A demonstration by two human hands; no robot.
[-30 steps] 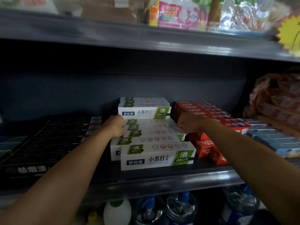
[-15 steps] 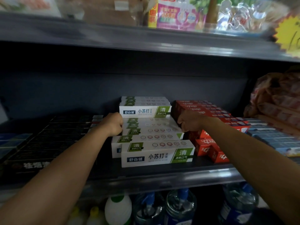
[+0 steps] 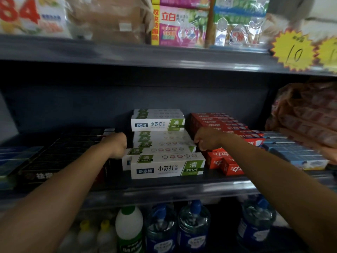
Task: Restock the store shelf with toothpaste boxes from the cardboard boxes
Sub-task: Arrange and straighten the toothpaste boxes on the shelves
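Observation:
White-and-green toothpaste boxes (image 3: 166, 168) lie stacked on the middle shelf (image 3: 164, 190), with a higher stack (image 3: 157, 123) behind them. My left hand (image 3: 117, 145) grips the left end of the boxes in the middle of the stack (image 3: 162, 143). At their right end my right hand (image 3: 205, 140) has its fingers curled round the same boxes. Both arms reach in from below. No cardboard box is in view.
Red toothpaste boxes (image 3: 226, 161) sit right of the white stack, blue boxes (image 3: 295, 154) further right. Black boxes (image 3: 73, 148) fill the left. A shelf with packets (image 3: 180, 24) and yellow price tags (image 3: 293, 50) hangs above. Bottles (image 3: 193, 227) stand below.
Both hands stay at the ends of the white stack. The view has tilted up a little, showing more of the upper shelf.

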